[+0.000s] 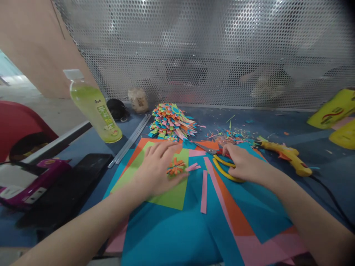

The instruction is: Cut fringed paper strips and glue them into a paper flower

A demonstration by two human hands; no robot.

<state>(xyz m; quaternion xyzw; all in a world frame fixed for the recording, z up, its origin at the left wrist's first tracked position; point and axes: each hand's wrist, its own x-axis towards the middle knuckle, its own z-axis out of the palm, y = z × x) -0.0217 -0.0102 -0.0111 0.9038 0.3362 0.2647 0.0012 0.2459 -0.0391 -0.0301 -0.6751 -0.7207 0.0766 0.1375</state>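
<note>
My left hand (158, 170) is spread over a green paper sheet (172, 199), its thumb and fingers apart around a small orange and green paper flower (176, 167). My right hand (241, 160) has its fingers closed on the scissors (226, 173), which have yellow and red handles; their blades point left. Small pink strips (193, 167) lie just right of the flower. A longer pink strip (204, 192) rests on the blue paper (172, 232), between my two hands. Orange and pink sheets show among the blue ones.
Behind the papers stands a pile of fringed colourful paper (172, 122), with paper scraps (233, 136) to its right. A yellow glue gun (288, 155) lies right. Leftward are clear sticks (130, 140), a bottle (95, 111) and a black phone-like slab (69, 192). A perforated metal panel (194, 48) rises behind.
</note>
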